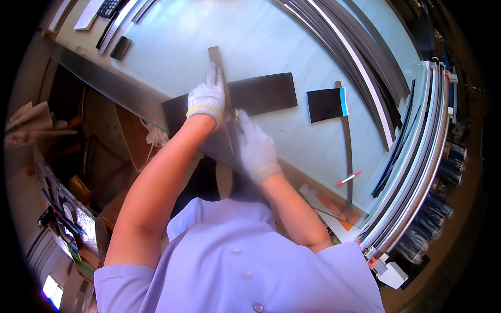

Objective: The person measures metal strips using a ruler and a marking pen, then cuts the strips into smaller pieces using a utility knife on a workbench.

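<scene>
My left hand [206, 100], in a white knit glove with a yellow cuff band, presses a straight metal bar [214, 53] down with its fingers stretched along it. The bar lies crosswise over a long dark strip of sheet material [266, 93] on the pale tabletop. To the right of the bar is my right hand [258, 148], gloved alike and blurred by motion. Its fingers close round something small and thin beside the bar, too smeared to name. The strip's left part is partly hidden under my left hand and wrist.
Right of the strip, a black square piece [323, 105] with a blue edge lies by a long ruler [348, 151]. A red-and-white marker [349, 178] rests across that ruler. Long dark strips [360, 52] curve along the far right. A short dark block [120, 47] sits far left.
</scene>
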A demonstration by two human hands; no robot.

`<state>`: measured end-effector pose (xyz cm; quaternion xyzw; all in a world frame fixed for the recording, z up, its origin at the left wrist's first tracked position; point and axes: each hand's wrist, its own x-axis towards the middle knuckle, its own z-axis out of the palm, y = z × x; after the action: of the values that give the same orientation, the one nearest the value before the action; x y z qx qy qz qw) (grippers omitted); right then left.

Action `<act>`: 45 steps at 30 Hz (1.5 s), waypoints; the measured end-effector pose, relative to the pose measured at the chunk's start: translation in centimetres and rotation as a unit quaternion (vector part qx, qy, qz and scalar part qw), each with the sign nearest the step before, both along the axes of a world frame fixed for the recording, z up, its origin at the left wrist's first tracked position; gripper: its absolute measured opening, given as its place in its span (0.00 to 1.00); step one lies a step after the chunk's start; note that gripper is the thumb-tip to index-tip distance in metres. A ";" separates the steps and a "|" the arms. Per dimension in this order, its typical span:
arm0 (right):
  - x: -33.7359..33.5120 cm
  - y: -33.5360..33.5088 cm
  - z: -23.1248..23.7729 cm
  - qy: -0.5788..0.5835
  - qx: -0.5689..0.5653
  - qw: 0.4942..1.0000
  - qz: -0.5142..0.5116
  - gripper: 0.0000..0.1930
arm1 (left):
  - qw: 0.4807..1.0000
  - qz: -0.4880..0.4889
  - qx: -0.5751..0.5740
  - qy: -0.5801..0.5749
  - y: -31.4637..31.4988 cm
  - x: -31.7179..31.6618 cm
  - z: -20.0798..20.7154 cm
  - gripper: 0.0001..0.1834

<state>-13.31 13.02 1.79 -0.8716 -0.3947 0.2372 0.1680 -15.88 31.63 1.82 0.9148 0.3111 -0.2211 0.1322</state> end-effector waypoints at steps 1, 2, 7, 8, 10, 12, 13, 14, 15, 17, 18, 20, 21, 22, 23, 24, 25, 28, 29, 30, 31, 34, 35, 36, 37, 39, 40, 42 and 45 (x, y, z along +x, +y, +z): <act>-0.7 -1.4 0.4 0.000 -0.014 1.000 0.009 0.30 | 1.000 0.004 -0.004 0.006 0.1 0.1 0.3 0.62; -1.2 -2.6 0.9 0.001 -0.029 0.999 0.018 0.30 | 1.000 0.000 0.002 0.007 0.1 0.0 -0.1 0.63; -0.4 -3.6 2.0 0.025 -0.040 0.998 0.036 0.30 | 1.000 0.007 -0.011 0.020 0.0 0.3 1.3 0.62; 0.7 -2.5 1.5 0.015 -0.015 0.999 0.038 0.29 | 1.000 0.004 -0.008 0.018 -0.1 0.3 1.1 0.62; 2.9 2.8 2.9 -0.022 0.071 0.997 -0.027 0.29 | 1.000 -0.002 -0.002 0.014 0.1 0.1 0.5 0.61; 4.3 6.3 1.3 -0.014 0.023 1.000 -0.015 0.28 | 1.000 -0.006 0.020 -0.001 0.0 0.1 -0.3 0.62; 4.5 7.2 1.5 0.012 -0.012 1.000 -0.016 0.27 | 0.999 -0.006 0.031 -0.009 0.1 0.1 -0.6 0.62; 4.0 6.7 1.6 0.019 -0.013 0.999 -0.023 0.27 | 1.000 -0.009 0.030 0.000 0.3 0.1 -0.9 0.63; 3.0 5.5 1.6 0.027 -0.019 0.999 -0.028 0.27 | 1.000 -0.010 0.025 0.009 0.3 0.1 -0.5 0.63; 1.0 2.5 1.5 0.033 -0.030 0.999 -0.027 0.28 | 1.000 -0.011 0.013 0.019 0.0 0.1 -0.2 0.64; 0.3 1.0 1.5 0.030 -0.033 0.999 -0.019 0.29 | 1.000 -0.009 0.009 0.019 0.0 0.1 -0.1 0.64; -1.1 -1.7 1.4 0.030 -0.055 0.998 -0.002 0.30 | 1.000 -0.006 0.005 0.018 0.1 0.1 0.1 0.65; -1.6 -3.0 1.5 0.032 -0.076 0.997 0.009 0.30 | 1.000 -0.005 0.005 0.017 0.0 0.2 0.2 0.65; -1.7 -3.8 1.6 0.035 -0.096 0.995 0.021 0.31 | 1.000 -0.003 0.005 0.017 0.1 0.2 0.3 0.65; -1.3 -4.1 1.7 0.040 -0.098 0.994 0.034 0.30 | 1.000 0.000 0.002 0.021 0.2 0.2 0.4 0.66; -1.0 -4.5 2.1 0.044 -0.102 0.993 0.045 0.30 | 1.000 0.000 -0.004 0.025 0.2 0.2 0.6 0.66; -0.7 -4.6 2.5 0.048 -0.107 0.992 0.055 0.30 | 1.000 0.000 -0.010 0.029 0.2 0.2 0.7 0.67; 2.1 0.5 2.5 0.013 0.054 0.998 -0.003 0.29 | 1.000 0.007 -0.011 0.004 0.3 0.0 0.3 0.66; 3.5 2.9 1.9 -0.017 0.054 0.998 -0.006 0.28 | 1.000 0.002 -0.003 0.002 0.3 0.0 -0.1 0.64; 4.3 4.9 1.2 -0.045 0.056 0.997 -0.009 0.27 | 1.000 -0.001 0.008 0.001 0.3 0.0 -0.8 0.63; 4.5 5.9 0.9 -0.042 0.034 0.999 -0.003 0.27 | 1.000 -0.006 0.019 0.000 0.4 0.2 -0.9 0.62; 3.6 6.5 0.3 -0.042 -0.015 0.999 0.010 0.29 | 1.000 -0.003 0.019 -0.008 0.0 0.0 -0.6 0.58; 2.9 5.5 0.6 -0.018 -0.020 1.000 -0.006 0.29 | 1.000 -0.003 0.016 -0.008 0.1 0.1 -0.4 0.58; 2.1 4.3 1.1 0.009 -0.027 0.999 -0.021 0.29 | 1.000 -0.002 0.010 -0.006 -0.1 0.2 0.1 0.57; 1.4 3.4 1.6 0.035 -0.033 0.998 -0.031 0.28 | 1.000 0.003 0.006 -0.004 -0.1 0.1 0.3 0.56; 0.1 1.3 0.8 0.004 -0.047 0.999 -0.003 0.29 | 1.000 0.004 0.005 0.012 0.0 0.1 -0.2 0.59; -0.4 0.3 1.0 -0.012 -0.062 0.998 0.012 0.30 | 1.000 0.002 0.006 0.018 0.0 0.1 -0.4 0.60; -1.2 -1.5 1.0 -0.034 -0.067 0.997 0.032 0.31 | 1.000 0.001 0.008 0.025 0.3 0.3 -0.6 0.63; -1.3 -2.9 1.0 -0.024 -0.067 0.997 0.028 0.31 | 1.000 -0.005 0.007 0.017 0.3 0.2 -0.3 0.68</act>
<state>-14.65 10.14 2.77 -0.8750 -0.4058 0.2469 0.0935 -15.67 31.93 1.52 0.9135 0.3100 -0.2350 0.1192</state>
